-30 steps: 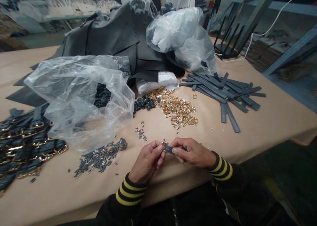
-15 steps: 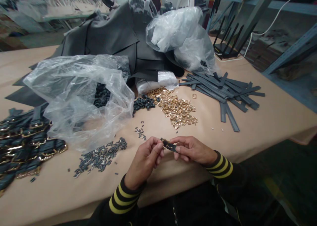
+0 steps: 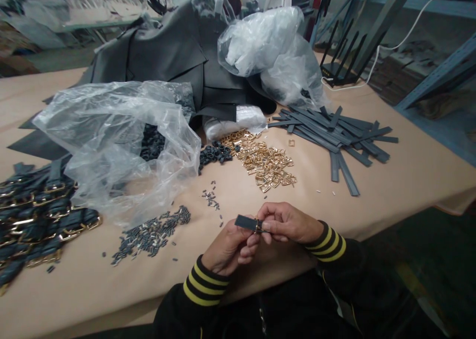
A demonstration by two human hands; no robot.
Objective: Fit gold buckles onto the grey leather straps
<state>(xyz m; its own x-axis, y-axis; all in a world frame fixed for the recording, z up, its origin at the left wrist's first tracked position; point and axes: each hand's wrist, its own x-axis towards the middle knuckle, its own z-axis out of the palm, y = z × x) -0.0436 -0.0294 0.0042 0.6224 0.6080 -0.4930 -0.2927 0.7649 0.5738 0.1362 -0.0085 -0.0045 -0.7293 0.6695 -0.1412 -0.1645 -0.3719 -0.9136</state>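
Between my two hands is a short dark strap [image 3: 246, 223] with a small gold buckle [image 3: 257, 225] on it. My left hand [image 3: 231, 245] holds the strap from below, its flat end lying over the thumb side. The fingers of my right hand [image 3: 284, 223] pinch the strap at the buckle, partly hiding that end. Beyond my hands lies a heap of gold buckles [image 3: 269, 165]. Small dark metal pieces [image 3: 150, 237] are piled to the left of my left hand.
Dark strips [image 3: 338, 131] lie at the right, near a black router [image 3: 340, 74]. Finished-looking buckled straps [image 3: 40, 220] are heaped at the far left. A clear plastic bag [image 3: 130, 131], black loops [image 3: 215, 153] and grey sheets [image 3: 159, 51] cover the table's middle and back.
The strap has turned, so its flat dark end now points left over my left hand. My left hand has shifted slightly right and opened its grip lower under the strap.
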